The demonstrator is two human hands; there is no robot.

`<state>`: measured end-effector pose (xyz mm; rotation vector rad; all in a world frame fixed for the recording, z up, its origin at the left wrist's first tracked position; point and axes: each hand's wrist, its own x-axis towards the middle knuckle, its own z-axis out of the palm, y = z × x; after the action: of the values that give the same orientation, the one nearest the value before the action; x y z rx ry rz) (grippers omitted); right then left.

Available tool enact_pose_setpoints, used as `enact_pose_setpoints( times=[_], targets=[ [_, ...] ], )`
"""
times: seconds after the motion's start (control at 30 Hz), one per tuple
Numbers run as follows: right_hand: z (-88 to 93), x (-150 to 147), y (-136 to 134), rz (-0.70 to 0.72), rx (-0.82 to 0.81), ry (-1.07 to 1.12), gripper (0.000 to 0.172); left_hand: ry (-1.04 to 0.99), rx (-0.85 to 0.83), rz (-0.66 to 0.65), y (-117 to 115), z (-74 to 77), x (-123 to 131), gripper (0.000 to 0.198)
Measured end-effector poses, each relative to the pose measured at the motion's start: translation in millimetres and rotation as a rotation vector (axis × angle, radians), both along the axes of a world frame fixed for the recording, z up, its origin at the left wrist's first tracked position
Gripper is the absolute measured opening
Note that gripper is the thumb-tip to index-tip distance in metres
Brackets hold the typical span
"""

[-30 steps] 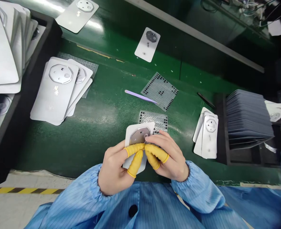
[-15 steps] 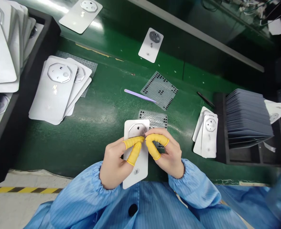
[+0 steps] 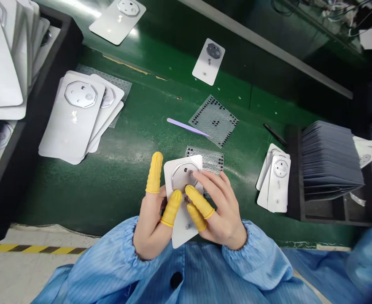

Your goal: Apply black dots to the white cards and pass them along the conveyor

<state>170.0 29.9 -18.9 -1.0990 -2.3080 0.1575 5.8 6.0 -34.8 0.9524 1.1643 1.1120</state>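
Note:
A white phone back cover (image 3: 183,174) with an octagonal camera plate is held between both hands above the green table (image 3: 132,143). My left hand (image 3: 152,219) supports it from the left, thumb in a yellow finger cot on its face, forefinger in a cot stretched upward beside its edge. My right hand (image 3: 219,211) grips the right side, two cotted fingertips pinched just below the camera plate. A clear sheet with small black dots (image 3: 209,158) lies just behind the cover.
A second dotted sheet (image 3: 213,121) and purple tweezers (image 3: 186,127) lie further back. Stacks of white covers sit at left (image 3: 76,116) and right (image 3: 276,181). Black trays hold more covers at far left (image 3: 2,71) and dark sheets at right (image 3: 330,158). One cover (image 3: 208,61) lies alone behind.
My left forefinger has lifted off the cover and points upward. The cover has tilted slightly, and my right fingertips have slid lower, below the camera plate.

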Motion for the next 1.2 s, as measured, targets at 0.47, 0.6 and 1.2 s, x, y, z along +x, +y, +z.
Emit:
enact_pose_setpoints(
  times=[0.47, 0.6, 1.2],
  targets=[
    [2.6, -6, -10, -0.031, -0.069, 0.018, 0.033, 0.155, 0.125, 0.053, -4, 6.2, 4, 0.071],
    [1.5, -5, -16, -0.008, -0.123, 0.081, 0.042, 0.159, 0.167, 0.058, -5, 11.3, 4, 0.069],
    [16.9, 0, -13, 0.026, -0.099, 0.118, 0.033, 0.205, 0.317, -0.051, -8, 10.3, 1, 0.072]
  ],
)
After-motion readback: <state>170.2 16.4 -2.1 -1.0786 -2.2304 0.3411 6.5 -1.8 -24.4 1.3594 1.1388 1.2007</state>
